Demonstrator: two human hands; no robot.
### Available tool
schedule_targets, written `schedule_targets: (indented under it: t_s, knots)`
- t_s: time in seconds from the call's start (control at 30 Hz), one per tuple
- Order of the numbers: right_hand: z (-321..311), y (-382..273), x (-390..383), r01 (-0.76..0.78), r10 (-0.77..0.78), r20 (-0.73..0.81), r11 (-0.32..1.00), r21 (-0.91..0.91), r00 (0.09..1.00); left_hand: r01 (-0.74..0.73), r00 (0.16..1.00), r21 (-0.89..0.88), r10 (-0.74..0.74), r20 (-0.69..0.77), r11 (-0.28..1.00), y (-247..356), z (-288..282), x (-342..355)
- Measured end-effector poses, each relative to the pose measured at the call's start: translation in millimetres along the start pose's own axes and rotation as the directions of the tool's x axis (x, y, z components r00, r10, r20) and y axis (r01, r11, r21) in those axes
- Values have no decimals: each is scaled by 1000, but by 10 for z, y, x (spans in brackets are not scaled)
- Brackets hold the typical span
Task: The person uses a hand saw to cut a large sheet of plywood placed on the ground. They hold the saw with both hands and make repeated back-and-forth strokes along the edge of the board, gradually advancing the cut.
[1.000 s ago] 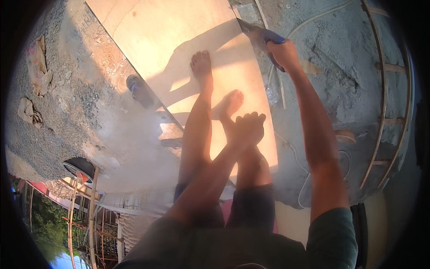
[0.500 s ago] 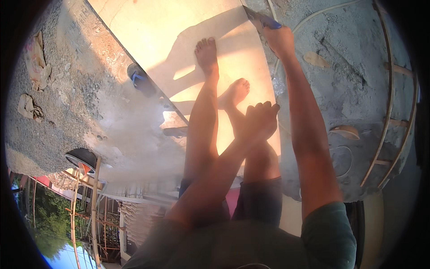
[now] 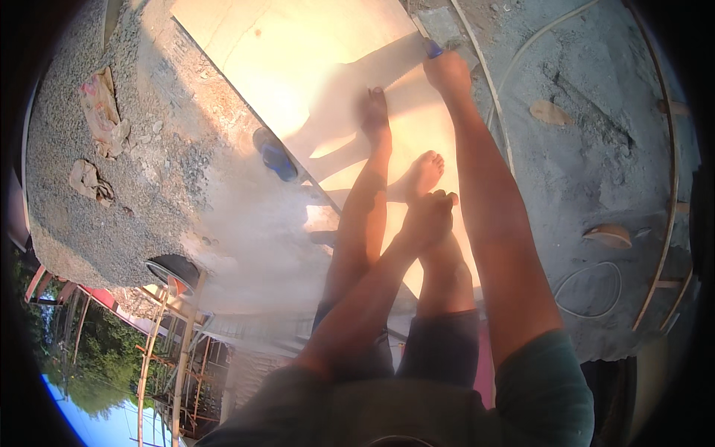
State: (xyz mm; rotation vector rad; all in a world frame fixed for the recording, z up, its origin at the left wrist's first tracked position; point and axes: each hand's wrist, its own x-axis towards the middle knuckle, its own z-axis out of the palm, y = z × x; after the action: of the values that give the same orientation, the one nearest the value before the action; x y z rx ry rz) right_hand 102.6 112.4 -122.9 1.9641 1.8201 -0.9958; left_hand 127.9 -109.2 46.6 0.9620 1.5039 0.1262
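Note:
My right hand (image 3: 449, 73) is closed around the blue handle of a handsaw (image 3: 433, 49) at the far right edge of a large pale board (image 3: 298, 45). Little of the blade shows; it is seen nearly edge-on beyond the handle. My left hand (image 3: 429, 217) is curled into a fist at my right leg, near the knee, and whatever might be inside it is hidden. Both my bare feet (image 3: 426, 173) are on the board. Shadows of my arm and legs fall across its sunlit face.
A narrow pale strip (image 3: 484, 78) runs along the board's right side. Left of the board lie a blue flip-flop (image 3: 278, 160), gravel (image 3: 141, 186) and crumpled paper bags (image 3: 100, 108). On the grey ground at right are a wooden ladder-like frame (image 3: 655, 246) and a loop of pale cord (image 3: 617, 290).
The whole view has shifted, so the board and feet appear further right and lower. Against the board, my right hand has moved forward and left with the handsaw. The left fist stays near the knee.

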Motion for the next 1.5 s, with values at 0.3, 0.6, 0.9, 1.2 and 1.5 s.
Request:
schedule_targets:
  t_s: [0.3, 0.6, 0.9, 1.2, 1.5]
  knots:
    - [-216, 123, 24, -4, -3, 78, 996, 87, 997, -238, 928, 40, 240, -286, 970, 436, -1412, -54]
    - [-731, 264, -493, -82, 75, 104, 995, 62, 992, -81, 996, 220, 74, 41, 972, -91, -1292, 519]
    - [-264, 180, 344, -50, 52, 21, 994, -92, 998, -182, 973, 217, 144, 179, 959, 266, -1490, 901]
    - [-951, 409, -726, -92, 76, 123, 988, 127, 990, -103, 983, 248, 60, 174, 963, 113, -1259, 801]
    - [-371, 400, 196, -35, 34, 80, 999, 6, 996, -165, 952, 301, 72, 299, 939, 346, -1133, 774]
